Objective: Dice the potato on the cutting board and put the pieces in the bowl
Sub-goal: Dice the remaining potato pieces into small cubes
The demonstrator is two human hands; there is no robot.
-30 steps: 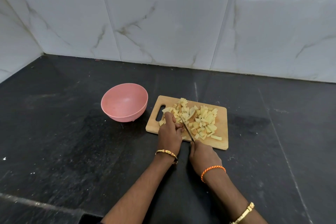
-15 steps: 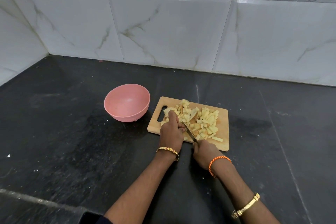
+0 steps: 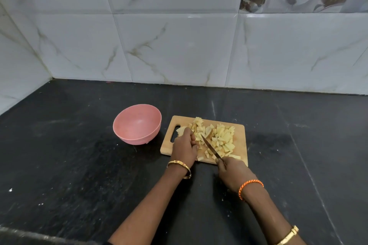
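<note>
My right hand [image 3: 233,173] gripping the knife [image 3: 211,146] over diced potato [image 3: 221,137], my left hand [image 3: 184,146] curled on a potato piece [image 3: 180,130], cutting board [image 3: 240,131] at centre frame, pink bowl [image 3: 137,124] left of it

Both forearms reach forward from the lower edge toward the cutting board [image 3: 240,135]; left hand [image 3: 184,148], knuckles up, fingers curled down over an uncut potato piece [image 3: 181,130] at the board's handle end; right hand [image 3: 234,172], at the board's near edge, grips a knife [image 3: 211,148], blade angled away to the left.
</note>
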